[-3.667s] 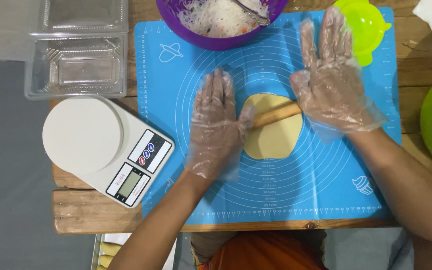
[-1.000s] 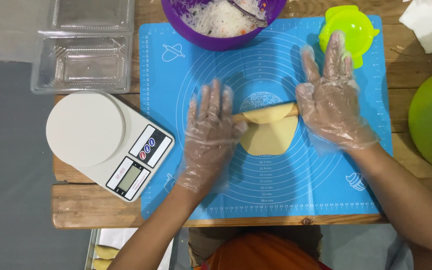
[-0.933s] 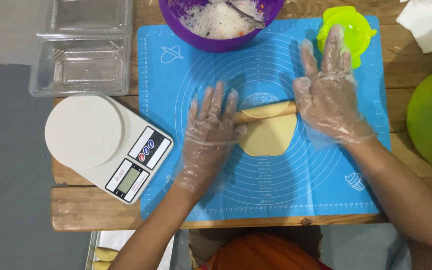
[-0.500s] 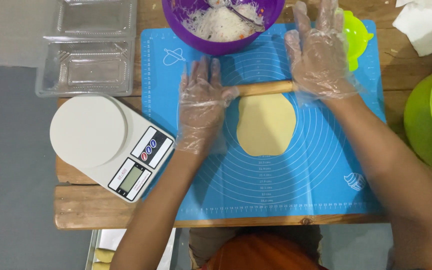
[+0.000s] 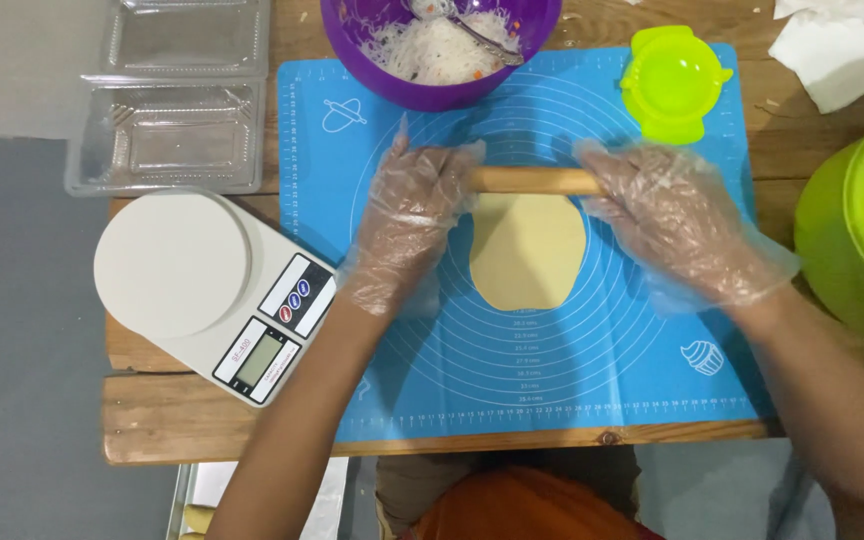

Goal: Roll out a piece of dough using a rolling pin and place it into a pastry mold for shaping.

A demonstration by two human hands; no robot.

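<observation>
- Pressing down on a wooden rolling pin [image 5: 537, 181], both hands — each in a thin clear plastic glove — lie flat with fingers spread rather than curled around it.
- Left hand [image 5: 412, 225] covers the pin's left end, fingers pointing toward 12 o'clock; the wrist trails off toward 7 o'clock.
- Right hand [image 5: 677, 220] rests on the pin's right end, fingers angled toward 10 o'clock, forearm running off toward 4 o'clock.
- Pin lies level, left to right, across the top edge of a pale yellow dough disc [image 5: 529, 252]; the disc sits just at 6 o'clock of the pin, between the two hands, roughly round and flat.
- Dough and pin sit on a blue baking mat [image 5: 552, 390] with ring markings, spread over a wooden bench [image 5: 202, 425].
- At 12 o'clock of the dough, a purple bowl [image 5: 372, 50] holds shredded white filling and a spoon.
- At 1 o'clock, a lime-green dumpling press [image 5: 674, 84] sits on the mat's corner.
- At 9 o'clock — off the mat — stands a white kitchen scale [image 5: 177, 262]; beyond it, clear plastic trays [image 5: 167, 140].
- At 3 o'clock, a large green bowl [image 5: 837, 235] is cut by the frame edge.
</observation>
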